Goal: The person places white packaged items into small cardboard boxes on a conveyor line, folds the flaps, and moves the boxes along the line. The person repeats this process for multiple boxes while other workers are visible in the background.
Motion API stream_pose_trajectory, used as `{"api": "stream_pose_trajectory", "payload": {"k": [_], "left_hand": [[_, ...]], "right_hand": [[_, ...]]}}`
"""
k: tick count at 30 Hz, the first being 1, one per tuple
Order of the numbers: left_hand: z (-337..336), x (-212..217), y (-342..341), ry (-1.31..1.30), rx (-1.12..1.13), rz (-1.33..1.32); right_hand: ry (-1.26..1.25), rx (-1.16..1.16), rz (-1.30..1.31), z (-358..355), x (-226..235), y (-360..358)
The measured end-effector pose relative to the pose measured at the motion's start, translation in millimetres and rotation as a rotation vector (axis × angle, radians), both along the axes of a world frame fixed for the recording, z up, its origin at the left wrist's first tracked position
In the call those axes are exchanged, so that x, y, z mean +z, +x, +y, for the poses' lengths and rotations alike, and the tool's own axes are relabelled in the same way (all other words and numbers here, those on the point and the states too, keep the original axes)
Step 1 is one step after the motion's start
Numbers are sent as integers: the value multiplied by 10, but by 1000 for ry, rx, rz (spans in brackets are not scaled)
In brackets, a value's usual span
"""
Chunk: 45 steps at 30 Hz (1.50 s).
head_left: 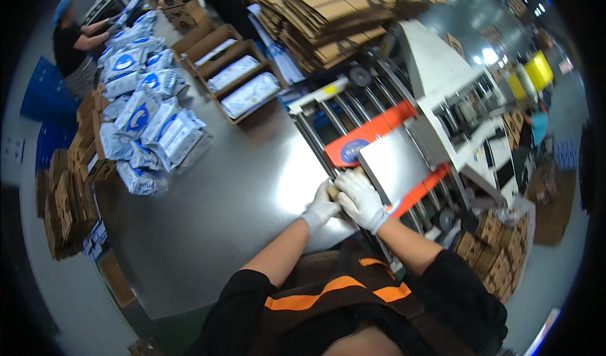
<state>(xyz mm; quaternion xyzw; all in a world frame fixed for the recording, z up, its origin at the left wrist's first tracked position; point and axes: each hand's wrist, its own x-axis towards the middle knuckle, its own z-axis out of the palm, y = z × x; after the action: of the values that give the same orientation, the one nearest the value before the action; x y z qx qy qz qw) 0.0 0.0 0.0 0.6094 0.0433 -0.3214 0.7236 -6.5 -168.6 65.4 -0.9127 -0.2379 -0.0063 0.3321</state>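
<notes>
Both my hands wear white gloves and meet at the table-side edge of a carton-sealing machine [435, 106] with rollers. The fingers of my left hand [323, 203] are closed around the near side of a small tan thing [332, 192]. Beside it, my right hand [360, 198] is bent over the same spot, its fingers closed and partly hidden. The gloves cover most of the tan thing, so I cannot tell its kind. Just past my right hand lies the machine's smooth metal plate [398, 163], between two orange-red strips.
Blue-and-white soft packs [139, 113] are heaped on the steel table [221, 229]. Behind them stand open cartons [233, 81] holding packs. Flattened cardboard [334, 5] is stacked at the back. Co-workers [72, 46] stand beyond the table. Folded cartons [495, 248] sit at right.
</notes>
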Motion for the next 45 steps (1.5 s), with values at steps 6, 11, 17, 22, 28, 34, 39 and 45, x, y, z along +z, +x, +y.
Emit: {"api": "stream_pose_trajectory", "payload": {"k": [6,11,17,22,28,34,39,45], "left_hand": [[761,311,584,-35,-1,70],[1561,220,1346,-229,415,218],[1488,-19,2077,-489,589,333],[1387,-243,2048,-560,725,115],[2106,-116,999,-186,696,90],[3615,-14,-792,69,1153,343],[5024,601,-1102,279,989,277],[5028,903,-903,1526,645,125]], "right_hand": [[125,21,-559,1189,848,2104],[-97,178,-664,2552,943,4339],[-616,304,-679,4044,974,5644],[-926,164,16,4550,587,5651],[-959,307,3,4249,776,4853],[-870,359,303,3516,922,2928],[-678,545,547,3099,1054,1150],[-199,534,150,2930,1382,807]]}}
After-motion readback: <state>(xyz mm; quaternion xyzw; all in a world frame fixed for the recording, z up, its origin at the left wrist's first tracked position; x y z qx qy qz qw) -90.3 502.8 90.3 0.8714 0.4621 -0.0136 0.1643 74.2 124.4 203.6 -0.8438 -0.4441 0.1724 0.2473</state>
